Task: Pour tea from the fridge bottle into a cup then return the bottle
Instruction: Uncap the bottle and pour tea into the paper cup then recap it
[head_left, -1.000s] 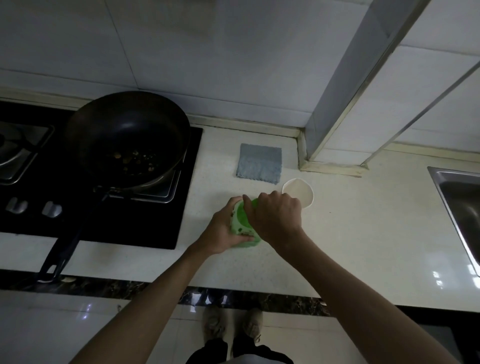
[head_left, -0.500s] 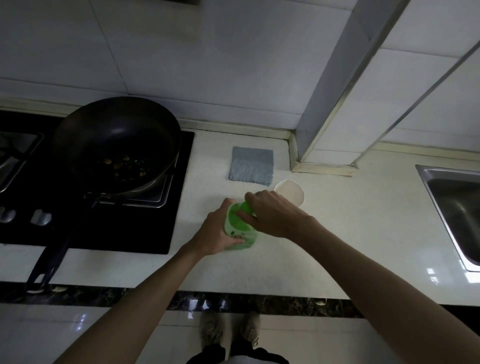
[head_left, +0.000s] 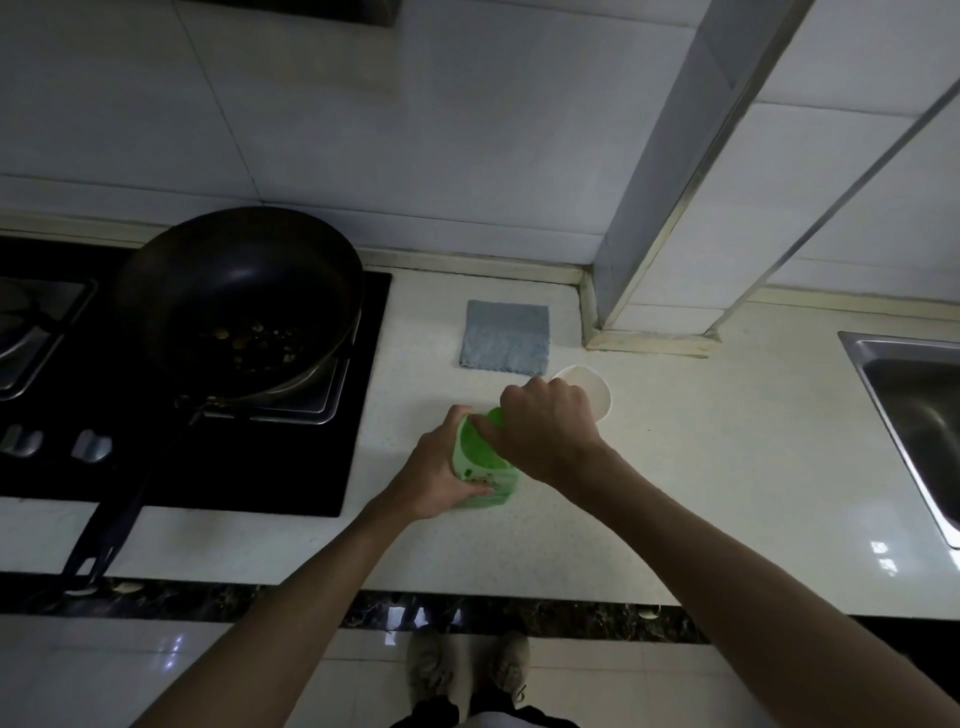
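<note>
A green tea bottle (head_left: 480, 470) stands upright on the white counter (head_left: 701, 467). My left hand (head_left: 441, 473) grips its body from the left side. My right hand (head_left: 540, 421) is curled over the bottle's top and covers the cap (head_left: 494, 417), of which only a green edge shows. A white paper cup (head_left: 592, 387) stands just behind my right hand, partly hidden by my knuckles; its inside looks pale.
A folded grey cloth (head_left: 505, 336) lies behind the cup. A black pan (head_left: 244, 296) with food bits sits on the dark hob (head_left: 208, 467) to the left, handle pointing toward me. A steel sink (head_left: 919, 415) is at the right edge. A tiled column (head_left: 670, 208) rises behind.
My right hand has turned a little on top of the bottle. My left hand and the bottle stay in place; the view shifted slightly.
</note>
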